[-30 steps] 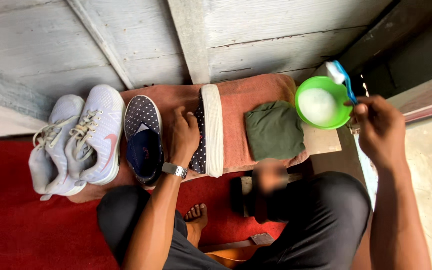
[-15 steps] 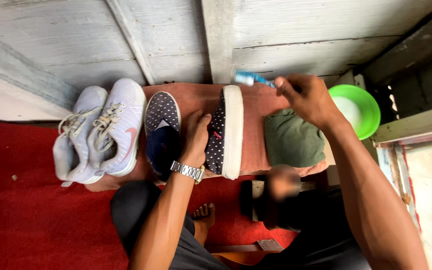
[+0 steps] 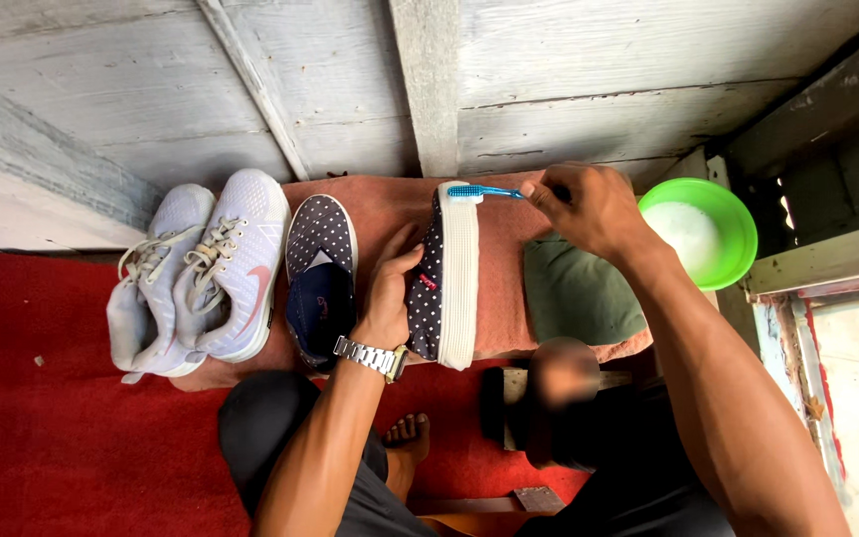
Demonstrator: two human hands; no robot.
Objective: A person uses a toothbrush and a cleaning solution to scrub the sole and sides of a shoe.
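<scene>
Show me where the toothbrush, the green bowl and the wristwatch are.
toothbrush (image 3: 484,192): head view, on its blue handle just behind the bristles.
green bowl (image 3: 738,221): head view, on its right inner rim.
wristwatch (image 3: 370,356): head view, on the metal band at the left wrist.

Single head-worn view, steeply downward and close over the lap, towards a wooden wall (image 3: 589,70).

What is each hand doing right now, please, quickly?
Left hand: closed on the polka-dot shoe, steadying it on its side.
Right hand: closed on the blue toothbrush, bristles at the shoe's white sole.
</scene>
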